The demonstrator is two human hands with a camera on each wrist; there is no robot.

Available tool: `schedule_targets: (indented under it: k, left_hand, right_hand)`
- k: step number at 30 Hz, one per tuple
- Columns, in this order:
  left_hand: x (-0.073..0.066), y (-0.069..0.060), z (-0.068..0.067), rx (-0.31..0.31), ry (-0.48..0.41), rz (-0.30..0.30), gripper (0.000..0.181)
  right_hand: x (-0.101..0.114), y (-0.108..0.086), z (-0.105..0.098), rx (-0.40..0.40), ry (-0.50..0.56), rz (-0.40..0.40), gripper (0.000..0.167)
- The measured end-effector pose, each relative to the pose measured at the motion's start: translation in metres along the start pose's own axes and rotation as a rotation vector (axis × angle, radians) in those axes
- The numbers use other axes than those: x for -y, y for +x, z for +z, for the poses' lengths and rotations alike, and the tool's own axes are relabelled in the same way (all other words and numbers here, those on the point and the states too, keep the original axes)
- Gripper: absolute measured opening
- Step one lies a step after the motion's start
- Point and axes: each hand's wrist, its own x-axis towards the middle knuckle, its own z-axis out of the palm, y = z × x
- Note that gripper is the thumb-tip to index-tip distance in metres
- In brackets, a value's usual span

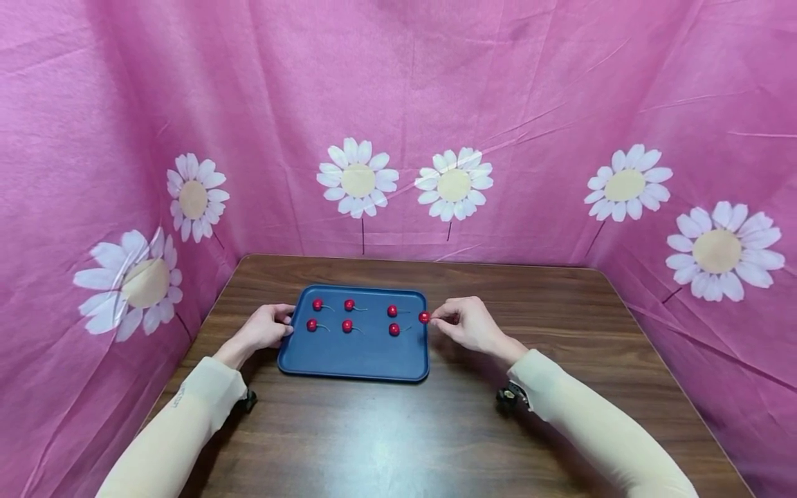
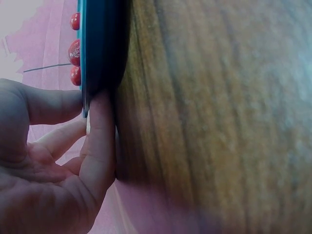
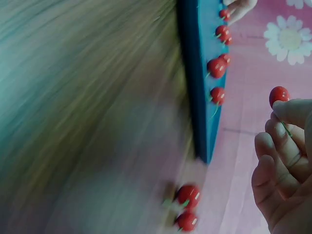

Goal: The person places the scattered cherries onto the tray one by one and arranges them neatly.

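A blue tray [image 1: 355, 360] lies on the table, with several red cherries [image 1: 347, 326] with thin stems standing on it in pairs. My left hand [image 1: 264, 327] grips the tray's left rim; the left wrist view shows the thumb on the rim and a finger beneath it. At the tray's right rim, my right hand [image 1: 471, 325] pinches another cherry [image 3: 279, 96] between thumb and fingertips, its green stem pointing down among the fingers. Two more cherries [image 3: 188, 196] show beside the tray's end in the right wrist view; the head view does not show them.
The brown wooden table [image 1: 386, 443] runs up to a pink curtain [image 1: 398, 83] printed with white daisies, which hangs at the back and both sides. Dark devices [image 1: 512, 398] sit at both wrists, by the cream sleeves [image 1: 579, 401].
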Motion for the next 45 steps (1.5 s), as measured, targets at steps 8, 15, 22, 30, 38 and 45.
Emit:
schedule_targets:
  k: [8,15,22,30,38,45]
  left_hand:
    - [-0.004,0.005,0.002,0.007,-0.001,0.018,0.062]
    - [-0.003,0.005,0.001,0.003,-0.007,0.013,0.062]
    - [-0.002,0.003,0.001,0.001,-0.009,0.017,0.062]
    - [-0.002,0.004,0.001,-0.001,-0.008,0.024,0.062]
    - [0.000,0.002,0.000,-0.009,-0.017,0.013,0.062]
    - [0.002,0.003,0.000,0.000,-0.017,0.009,0.061]
  right_hand:
    - [0.026,0.027,0.023,-0.004,0.056,-0.029,0.005]
    - [0.048,0.052,0.052,0.065,0.030,-0.072,0.004]
    - [0.070,0.073,0.089,0.134,0.036,-0.056,0.007]
    - [0.093,0.092,0.125,0.220,0.088,0.010,0.009]
    - [0.108,0.100,0.152,0.302,0.020,0.013,0.010]
    - [0.116,0.100,0.169,0.345,-0.073,0.063,0.011]
